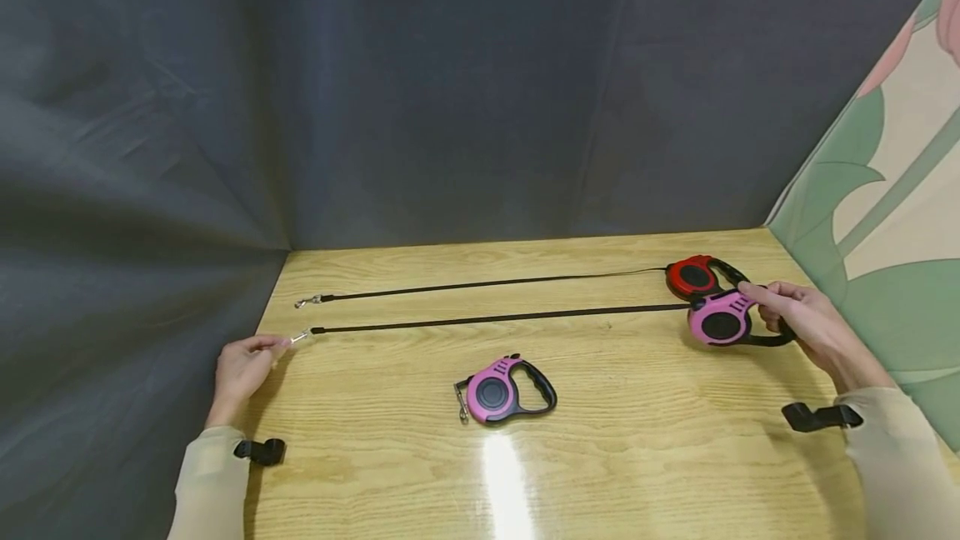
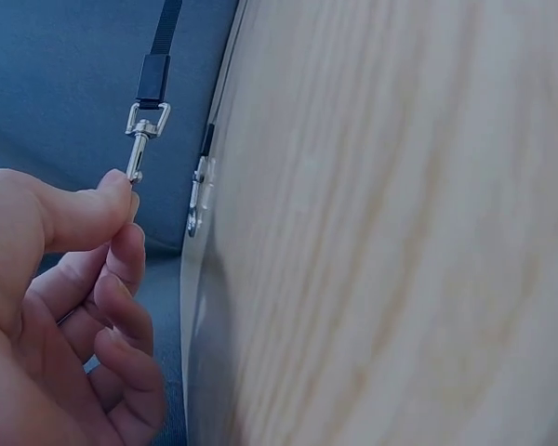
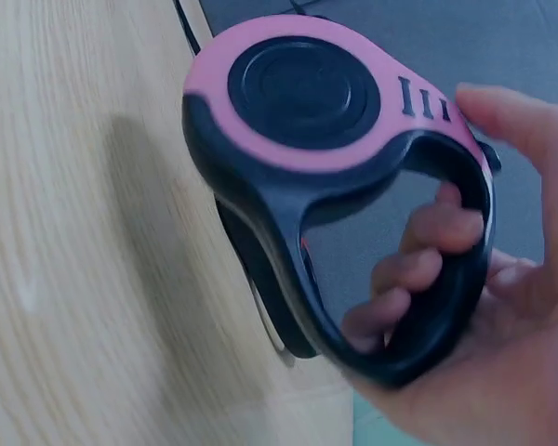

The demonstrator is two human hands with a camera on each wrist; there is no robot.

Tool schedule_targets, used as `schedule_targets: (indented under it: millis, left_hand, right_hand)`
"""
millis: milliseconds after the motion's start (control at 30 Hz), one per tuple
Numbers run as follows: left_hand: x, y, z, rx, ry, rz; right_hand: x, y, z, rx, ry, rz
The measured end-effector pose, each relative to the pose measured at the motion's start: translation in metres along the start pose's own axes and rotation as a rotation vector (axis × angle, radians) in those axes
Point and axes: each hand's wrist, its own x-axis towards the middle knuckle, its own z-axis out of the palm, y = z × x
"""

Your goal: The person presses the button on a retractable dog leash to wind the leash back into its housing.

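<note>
My right hand [image 1: 802, 319] grips the black loop handle of a pink retractable dog leash [image 3: 307, 93], fingers through the loop and thumb near its top. Its black strap [image 1: 495, 319] stretches leftward across the table to a silver snap hook [image 2: 139, 144]. My left hand [image 1: 243, 369] pinches that hook between thumb and fingertip; the other fingers are curled loosely. Just behind the held leash lies a red retractable leash [image 1: 692, 276], its strap [image 1: 480, 284] drawn out to the left, ending in a silver hook [image 1: 307, 302].
A second pink leash [image 1: 491, 394] lies at the middle of the wooden table [image 1: 637, 457], its strap wound in. Dark cloth [image 1: 465, 90] hangs behind and at the left. A flower-patterned panel [image 1: 892, 215] stands along the right side.
</note>
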Motion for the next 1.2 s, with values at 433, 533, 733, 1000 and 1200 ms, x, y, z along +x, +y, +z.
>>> schedule_targets:
  millis: [433, 533, 733, 1000, 1200]
  left_hand:
    - [-0.002, 0.003, 0.004, -0.030, 0.035, -0.009]
    - [-0.003, 0.003, 0.004, -0.042, 0.030, -0.018]
    - [-0.005, 0.004, 0.006, -0.063, 0.024, -0.020]
    - [-0.006, 0.005, 0.006, -0.062, 0.026, -0.009]
    - [-0.005, 0.004, 0.005, -0.070, 0.022, -0.009]
  right_hand:
    - [-0.002, 0.013, 0.011, 0.230, 0.023, -0.153]
    - [-0.003, 0.014, 0.012, 0.262, 0.036, -0.160]
    - [-0.004, 0.015, 0.017, 0.307, 0.047, -0.156]
    - [-0.003, 0.015, 0.021, 0.299, 0.051, -0.150]
    - [-0.002, 0.014, 0.023, 0.231, 0.059, -0.123]
